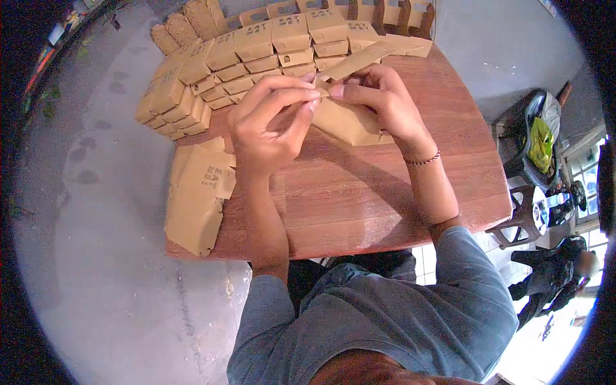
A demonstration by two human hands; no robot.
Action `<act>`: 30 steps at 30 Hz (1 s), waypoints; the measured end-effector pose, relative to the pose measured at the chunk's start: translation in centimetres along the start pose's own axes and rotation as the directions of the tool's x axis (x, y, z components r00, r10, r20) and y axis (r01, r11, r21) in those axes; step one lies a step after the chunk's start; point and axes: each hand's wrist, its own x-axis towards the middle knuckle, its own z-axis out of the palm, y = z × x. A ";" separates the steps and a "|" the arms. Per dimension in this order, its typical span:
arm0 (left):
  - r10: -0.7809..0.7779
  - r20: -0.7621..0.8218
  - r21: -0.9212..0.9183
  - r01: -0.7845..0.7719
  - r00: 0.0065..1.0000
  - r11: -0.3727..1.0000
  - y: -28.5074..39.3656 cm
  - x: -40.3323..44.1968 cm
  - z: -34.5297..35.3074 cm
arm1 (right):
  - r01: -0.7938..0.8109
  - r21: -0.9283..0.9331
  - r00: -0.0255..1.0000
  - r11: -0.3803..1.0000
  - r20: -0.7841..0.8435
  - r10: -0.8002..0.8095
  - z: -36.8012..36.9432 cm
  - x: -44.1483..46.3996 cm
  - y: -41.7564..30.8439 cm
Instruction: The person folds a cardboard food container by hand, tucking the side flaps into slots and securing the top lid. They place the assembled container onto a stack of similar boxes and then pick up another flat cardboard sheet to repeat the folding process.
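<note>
Shirt (pixel 391 314), left hand (pixel 269 122), right hand (pixel 393 106), both pinching carton (pixel 350 123)

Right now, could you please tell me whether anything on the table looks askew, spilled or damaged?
Nothing looks spilled or damaged. Only the flat cardboard box blanks look slightly askew, unevenly overlapped at the left edge of the table, unlike the neatly rowed folded boxes.

Both forearms (pixel 263 218) reach forward and angle inward at the hands. The left hand (pixel 273 122) draws thumb and fingertips together in a pinch; just beside it, the right hand (pixel 388 106) points its thumb inward, fingers curled.
</note>
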 end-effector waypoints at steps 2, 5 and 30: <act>0.007 0.047 0.045 -0.009 0.999 0.999 0.3 0.1 -0.3 | 0.014 -0.030 0.998 0.999 0.054 -0.012 -0.3 0.2 0.3; 0.002 0.094 0.094 -0.011 0.996 0.996 0.7 0.0 -0.7 | -0.019 0.034 0.997 0.999 0.073 0.016 0.1 -0.3 -0.4; -0.144 -0.011 -0.090 0.142 0.990 0.986 -0.2 -0.4 0.5 | 0.111 0.084 0.988 0.990 -0.113 -0.102 1.1 -0.5 -0.3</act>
